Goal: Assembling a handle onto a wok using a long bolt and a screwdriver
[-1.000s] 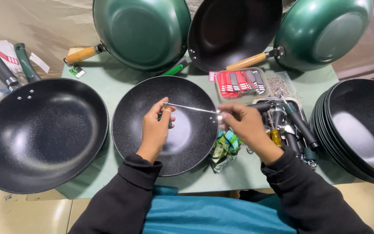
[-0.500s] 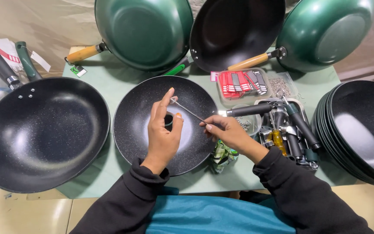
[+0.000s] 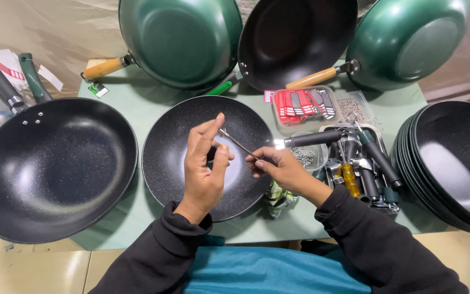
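Observation:
A black speckled handleless pan (image 3: 172,141) lies on the green table (image 3: 148,100) in front of me. Above it my left hand (image 3: 205,163) pinches a small part between thumb and fingertips, touching the tip of a thin metal rod (image 3: 239,145). My right hand (image 3: 278,169) grips the other end of that rod, just right of the pan's rim. Both sleeves are black.
A large black wok (image 3: 50,166) lies at left. Two green woks (image 3: 183,38) (image 3: 409,38) and a black one (image 3: 295,38) lean at the back. A stack of black pans (image 3: 452,163) is at right, beside a tray of handles and screwdrivers (image 3: 365,163) and a box of red packets (image 3: 303,103).
Both hands drew closer together over the pan. The rod tilted from nearly level to slanting down to the right, and my left fingers rose to its tip.

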